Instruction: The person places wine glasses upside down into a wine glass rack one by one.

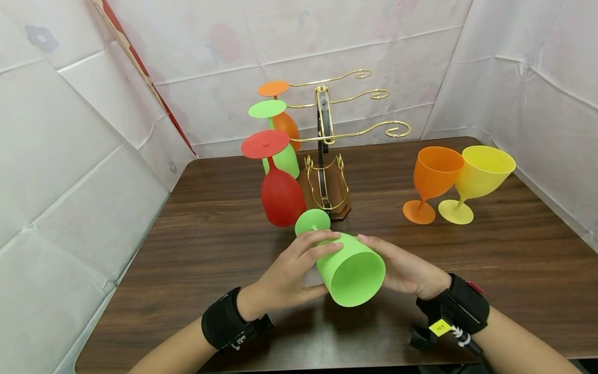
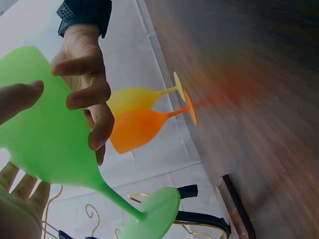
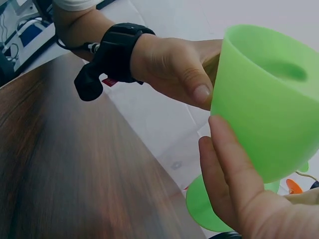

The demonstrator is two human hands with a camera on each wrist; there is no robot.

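A light green plastic wine glass [image 1: 356, 275] is between both hands over the near part of the table, tilted with its mouth towards me and its foot away. My left hand [image 1: 294, 270] grips the bowl from the left, fingers over the top and thumb below. On the other side, my right hand [image 1: 404, 267] holds the bowl with its fingers against the wall. The left wrist view shows the green stem and foot [image 2: 154, 219] pointing down. In the right wrist view, the right-hand fingers [image 3: 237, 169] lie along the bowl, opposite the left thumb.
Behind stands a gold wire glass rack [image 1: 324, 117] on a wooden base. Red [image 1: 280, 197], green [image 1: 268, 109] and orange [image 1: 273, 89] glasses hang upside down from its left arms. An orange glass [image 1: 436, 169] and a yellow glass [image 1: 483, 171] stand upright at the right.
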